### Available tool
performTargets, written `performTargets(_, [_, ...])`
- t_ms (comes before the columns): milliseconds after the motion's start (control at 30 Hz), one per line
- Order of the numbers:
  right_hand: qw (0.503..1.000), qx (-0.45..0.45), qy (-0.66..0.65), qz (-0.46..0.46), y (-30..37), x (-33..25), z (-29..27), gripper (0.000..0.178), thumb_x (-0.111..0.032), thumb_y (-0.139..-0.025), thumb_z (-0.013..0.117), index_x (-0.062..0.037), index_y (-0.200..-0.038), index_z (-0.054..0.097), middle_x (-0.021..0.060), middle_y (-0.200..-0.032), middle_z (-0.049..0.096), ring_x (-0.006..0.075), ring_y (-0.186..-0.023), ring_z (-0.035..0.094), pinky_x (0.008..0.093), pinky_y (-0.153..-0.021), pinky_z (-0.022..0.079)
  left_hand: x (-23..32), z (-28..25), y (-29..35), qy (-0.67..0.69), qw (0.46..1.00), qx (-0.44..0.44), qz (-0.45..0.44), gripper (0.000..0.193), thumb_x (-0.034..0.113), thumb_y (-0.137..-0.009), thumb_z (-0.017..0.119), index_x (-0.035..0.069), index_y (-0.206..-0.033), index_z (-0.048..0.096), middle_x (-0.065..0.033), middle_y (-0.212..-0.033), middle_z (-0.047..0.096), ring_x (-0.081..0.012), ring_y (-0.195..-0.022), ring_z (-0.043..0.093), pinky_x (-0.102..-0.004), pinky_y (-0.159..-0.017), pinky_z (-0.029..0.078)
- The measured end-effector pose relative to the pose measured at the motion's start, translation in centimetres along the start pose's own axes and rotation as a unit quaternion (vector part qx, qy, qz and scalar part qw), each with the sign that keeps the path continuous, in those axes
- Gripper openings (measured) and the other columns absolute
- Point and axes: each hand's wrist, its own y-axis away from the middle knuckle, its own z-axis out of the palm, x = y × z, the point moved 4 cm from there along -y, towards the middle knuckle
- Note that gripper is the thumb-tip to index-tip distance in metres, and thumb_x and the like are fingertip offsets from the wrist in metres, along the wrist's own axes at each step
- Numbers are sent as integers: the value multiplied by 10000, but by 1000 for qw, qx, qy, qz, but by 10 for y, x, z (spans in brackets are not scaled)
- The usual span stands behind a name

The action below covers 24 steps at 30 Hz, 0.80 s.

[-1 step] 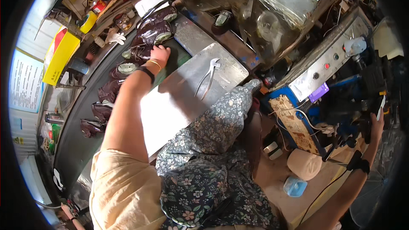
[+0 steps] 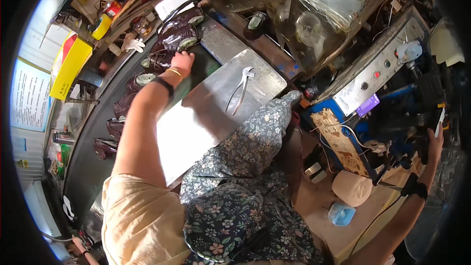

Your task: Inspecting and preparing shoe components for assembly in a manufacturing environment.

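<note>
My left hand [image 2: 182, 62] reaches over a dark conveyor belt [image 2: 88, 176], its fingers curled closed at a dark burgundy lace-up shoe [image 2: 161, 61]. Its fingertips are partly hidden. Several more burgundy shoes [image 2: 180, 39] stand in a row along the belt. Pincers with long metal handles [image 2: 240, 88] lie on a metal-topped board [image 2: 262, 76] in front of me. Far to the right, my right hand [image 2: 434, 145] is beside a dark machine, close to a thin white piece [image 2: 440, 122]. Its fingers are too dim to read.
A blue-framed machine with a button panel [image 2: 365, 86] stands at the right. Beyond the board is a plastic-covered housing [image 2: 314, 0]; a single shoe [image 2: 255, 24] sits near it. A yellow box [image 2: 71, 66] hangs left. A blue container [image 2: 341, 214] is low right.
My left hand has shifted slightly to the left at the shoe. My right hand shows hardly any movement. The pincers lie in the same spot on the board.
</note>
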Motion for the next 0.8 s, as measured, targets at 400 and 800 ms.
performTargets(400, [662,-359,-649,-108,308,-489,164,614,-259,-948,636,-49,-1448,349,133,-1212,594,153,-947,614,285,-827,532,-13,-157,269,879,389,266,67,411,73,-850,593,63,-1255,526,-162,-1277,543,-262,-1169,552,-409,-961,495])
performTargets(800, [834,-302,-445,-122,373,-443,182,408,-275,-963,570,-8,-1270,529,228,-1190,625,341,-1124,608,374,-941,465,220,-110,250,755,593,-35,277,850,218,-841,752,-42,-1475,248,-161,-1357,504,-196,-1237,480,-311,-1040,393])
